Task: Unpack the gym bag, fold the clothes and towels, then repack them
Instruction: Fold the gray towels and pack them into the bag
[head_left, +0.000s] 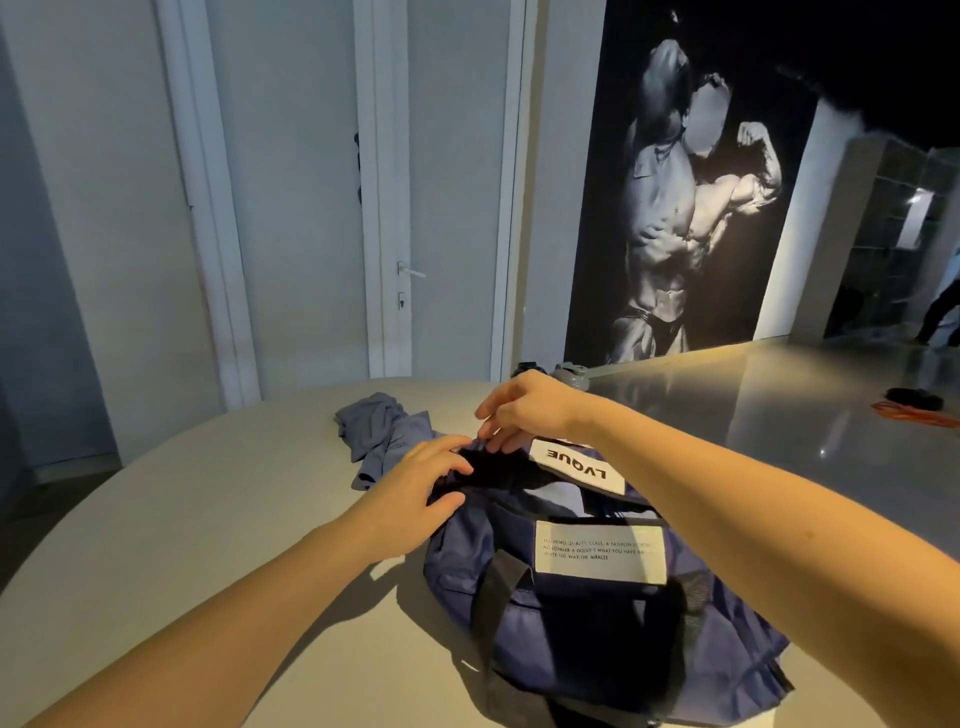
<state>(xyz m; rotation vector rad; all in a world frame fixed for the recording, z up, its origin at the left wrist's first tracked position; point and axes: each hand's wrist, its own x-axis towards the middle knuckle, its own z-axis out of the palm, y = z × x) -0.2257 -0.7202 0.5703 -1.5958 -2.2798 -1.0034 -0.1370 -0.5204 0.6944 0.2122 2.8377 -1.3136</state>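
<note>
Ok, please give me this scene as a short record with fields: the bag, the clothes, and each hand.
bag: navy gym bag lying on the table
unpacked: one grey garment, crumpled, beside the bag's far end
left hand: fingers straight, resting on dark fabric at the bag's far end
right hand: fingertips curled down at that end; grip unclear
folding: garment not yet folded

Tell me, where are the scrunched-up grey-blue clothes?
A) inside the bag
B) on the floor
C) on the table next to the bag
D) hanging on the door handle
C: the crumpled grey-blue clothes lie on the pale table, out of the navy gym bag and against its far left end.
</note>
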